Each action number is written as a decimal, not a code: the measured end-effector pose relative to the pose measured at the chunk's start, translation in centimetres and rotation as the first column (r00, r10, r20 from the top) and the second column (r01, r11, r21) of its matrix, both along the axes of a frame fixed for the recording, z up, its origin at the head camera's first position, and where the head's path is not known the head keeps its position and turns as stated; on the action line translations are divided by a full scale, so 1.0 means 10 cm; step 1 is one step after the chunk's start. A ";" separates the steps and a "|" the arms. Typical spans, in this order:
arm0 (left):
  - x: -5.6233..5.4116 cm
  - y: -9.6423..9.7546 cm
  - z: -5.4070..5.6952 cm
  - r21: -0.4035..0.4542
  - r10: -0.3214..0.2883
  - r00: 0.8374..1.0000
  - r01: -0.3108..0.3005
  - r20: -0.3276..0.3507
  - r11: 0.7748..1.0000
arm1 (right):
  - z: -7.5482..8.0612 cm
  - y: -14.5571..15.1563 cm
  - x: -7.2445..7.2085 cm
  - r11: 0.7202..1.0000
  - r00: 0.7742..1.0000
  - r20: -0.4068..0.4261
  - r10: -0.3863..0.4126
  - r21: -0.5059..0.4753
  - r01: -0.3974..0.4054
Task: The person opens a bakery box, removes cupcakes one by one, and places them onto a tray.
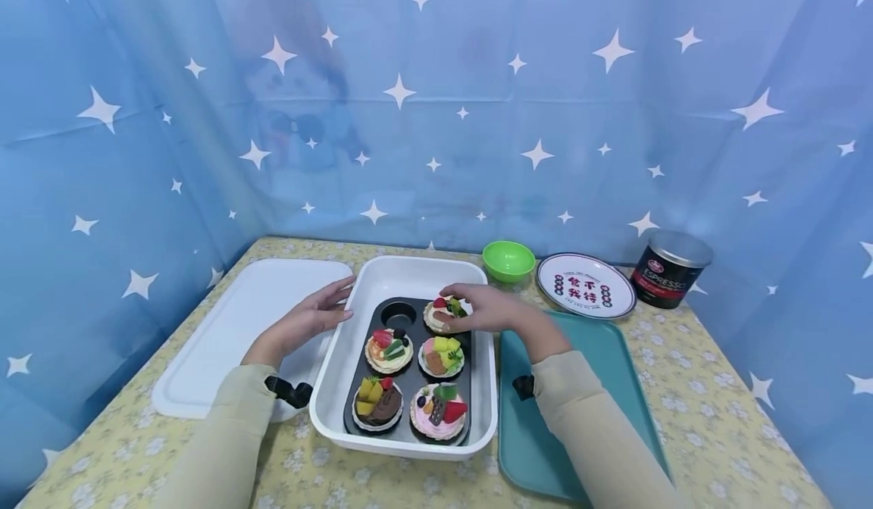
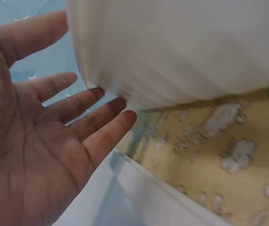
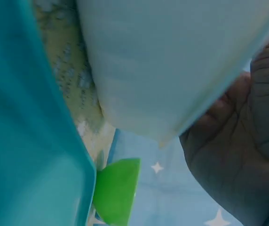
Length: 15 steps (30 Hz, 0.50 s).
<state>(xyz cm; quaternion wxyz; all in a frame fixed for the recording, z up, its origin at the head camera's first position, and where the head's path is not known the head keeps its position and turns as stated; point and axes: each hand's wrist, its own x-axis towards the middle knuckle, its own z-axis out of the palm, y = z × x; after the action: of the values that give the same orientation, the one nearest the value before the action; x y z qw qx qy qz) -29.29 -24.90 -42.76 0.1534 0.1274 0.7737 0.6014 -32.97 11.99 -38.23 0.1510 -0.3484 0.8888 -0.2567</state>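
A dark muffin tin (image 1: 407, 369) lies inside a deep white tray (image 1: 402, 442). Several fruit-topped tarts fill its cups, among them a pink one (image 1: 436, 413) and a chocolate one (image 1: 377, 404); the back left cup (image 1: 398, 314) holds none. My right hand (image 1: 487, 308) reaches over the tray's right rim, thumb and fingers around the back right tart (image 1: 431, 313) and partly covering it. Whether they pinch it I cannot tell. At the tray's left side, my left hand (image 1: 310, 320) has its fingers extended, fingertips (image 2: 127, 117) right at the outer wall in the left wrist view.
To the left lies a white board (image 1: 225, 342), and on the right a teal tray (image 1: 546, 433). Behind them are a green bowl (image 1: 508, 260), a plate with red lettering (image 1: 586, 285) and a black espresso can (image 1: 671, 266). A starry blue curtain (image 1: 477, 115) hangs around the flowered tablecloth (image 1: 293, 463).
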 end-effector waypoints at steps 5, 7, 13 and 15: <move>0.05 -0.02 -0.10 0.060 -0.055 0.998 0.055 -0.010 0.997 | -0.09 -0.06 0.09 0.996 0.992 -0.122 -0.021 0.080 0.031; 0.08 -0.02 -0.12 0.062 -0.060 0.998 0.060 -0.007 0.996 | -0.14 -0.08 0.11 0.995 0.983 -0.185 -0.016 0.092 0.034; 0.08 -0.01 -0.12 0.053 -0.062 0.998 0.062 -0.006 0.997 | -0.24 -0.08 0.11 0.994 0.957 -0.288 -0.034 0.088 0.061; 0.06 0.00 -0.10 0.056 -0.064 0.998 0.065 -0.016 0.996 | -0.23 -0.07 0.09 0.993 0.954 -0.297 -0.047 0.087 0.076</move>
<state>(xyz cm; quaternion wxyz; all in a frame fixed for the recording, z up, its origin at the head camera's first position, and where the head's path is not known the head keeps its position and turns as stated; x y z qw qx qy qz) -28.65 -24.89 -43.78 0.1639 0.1609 0.7530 0.6167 -32.09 11.29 -40.49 0.0255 -0.3472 0.9232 -0.1630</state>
